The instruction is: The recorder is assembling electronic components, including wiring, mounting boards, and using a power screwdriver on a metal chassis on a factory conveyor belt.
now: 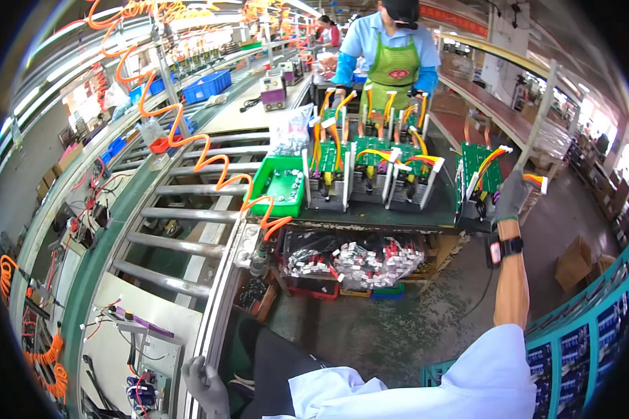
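My right hand (511,197), in a grey glove, reaches far forward at the right. It grips the right edge of a green circuit board (481,165) with yellow and orange wires and white connectors. That board stands upright at the right end of the dark bench. Close to the metal rail at lower left is my left hand (207,390), also gloved, with loosely bent fingers and nothing visible in it. Several similar board assemblies (370,167) with pale side plates stand together left of the gripped one.
A green bin (281,184) of small parts sits beside the boards. Steel rollers (182,213) run along the left, under a coiled orange hose (220,178). Bagged connectors (370,265) lie below the bench. A co-worker in a green apron (391,66) stands opposite. Teal racks (559,356) are at right.
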Tool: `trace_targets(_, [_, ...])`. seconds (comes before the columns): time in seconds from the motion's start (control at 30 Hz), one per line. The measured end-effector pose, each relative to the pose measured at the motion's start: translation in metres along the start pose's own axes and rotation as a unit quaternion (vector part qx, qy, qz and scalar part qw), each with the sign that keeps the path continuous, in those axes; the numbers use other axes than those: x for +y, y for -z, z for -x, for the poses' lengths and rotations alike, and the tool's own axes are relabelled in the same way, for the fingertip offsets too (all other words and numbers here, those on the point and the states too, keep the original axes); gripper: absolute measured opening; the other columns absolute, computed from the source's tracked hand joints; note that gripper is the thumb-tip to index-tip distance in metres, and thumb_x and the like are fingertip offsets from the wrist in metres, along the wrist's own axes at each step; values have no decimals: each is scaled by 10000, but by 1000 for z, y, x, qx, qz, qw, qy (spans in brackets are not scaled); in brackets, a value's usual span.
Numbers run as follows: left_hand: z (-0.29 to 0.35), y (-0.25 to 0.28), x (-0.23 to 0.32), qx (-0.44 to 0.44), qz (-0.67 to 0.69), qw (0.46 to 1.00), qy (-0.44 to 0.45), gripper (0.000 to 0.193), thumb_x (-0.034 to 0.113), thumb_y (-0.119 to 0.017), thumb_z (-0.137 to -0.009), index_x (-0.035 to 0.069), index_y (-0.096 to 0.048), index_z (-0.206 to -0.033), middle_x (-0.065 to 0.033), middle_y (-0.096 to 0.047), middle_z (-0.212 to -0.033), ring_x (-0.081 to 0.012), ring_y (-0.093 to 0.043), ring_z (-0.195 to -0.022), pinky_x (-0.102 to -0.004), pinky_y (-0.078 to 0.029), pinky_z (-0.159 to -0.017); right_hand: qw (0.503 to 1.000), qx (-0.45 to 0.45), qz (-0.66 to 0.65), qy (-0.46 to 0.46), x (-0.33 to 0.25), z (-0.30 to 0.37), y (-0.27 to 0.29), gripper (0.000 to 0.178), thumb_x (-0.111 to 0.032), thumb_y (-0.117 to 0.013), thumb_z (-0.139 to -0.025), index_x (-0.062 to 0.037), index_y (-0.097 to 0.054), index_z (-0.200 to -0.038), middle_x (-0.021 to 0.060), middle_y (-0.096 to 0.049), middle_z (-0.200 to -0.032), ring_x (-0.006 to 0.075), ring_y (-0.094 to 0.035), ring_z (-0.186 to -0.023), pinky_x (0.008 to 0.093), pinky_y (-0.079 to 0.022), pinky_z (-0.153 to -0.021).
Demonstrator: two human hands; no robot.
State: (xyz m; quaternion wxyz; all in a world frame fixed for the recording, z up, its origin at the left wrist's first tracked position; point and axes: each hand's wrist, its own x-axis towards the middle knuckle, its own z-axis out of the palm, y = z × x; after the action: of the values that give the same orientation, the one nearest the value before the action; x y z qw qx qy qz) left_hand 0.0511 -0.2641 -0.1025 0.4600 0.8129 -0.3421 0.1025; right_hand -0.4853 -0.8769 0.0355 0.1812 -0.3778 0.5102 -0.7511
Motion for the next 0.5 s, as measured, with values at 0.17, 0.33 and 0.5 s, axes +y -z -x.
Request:
trace_targets(0.17, [-16, -53, 77, -183, 298, 929, 123, 409, 31, -677, -949, -45, -598, -1343, -132, -698, -1204, -204, -675, -1091, -324, -538, -970, 960, -83, -269, 0, -98, 88, 89, 400, -431, -680, -1022, -173, -552, -745, -60, -420, -609, 82, -364, -505, 295, -341, -486])
trace_targets(0.33, [6, -100, 164, -414, 492, 742, 190, 901, 202, -748, -970, -37, -179, -1626, -264, -447, -1573, -314, -484, -1460, -408, -417, -1187, 931, -109, -305, -166, -156, 209, 101, 395, -351, -544, -1102, -217, -431, -748, -88, -295, -587, 51, -285, -493, 266, -253, -463])
trace_targets(0.5, [28, -90, 167, -346, 588, 704, 195, 1232, 694, -775, -838, -21, -162, -1633, -228, -380, -1601, -342, -401, -1495, -461, -380, -1222, 835, -393, -300, -241, -166, 342, 71, 455, -363, -507, -1113, -211, -358, -712, -75, -303, -555, 76, -255, -459, 298, -266, -470])
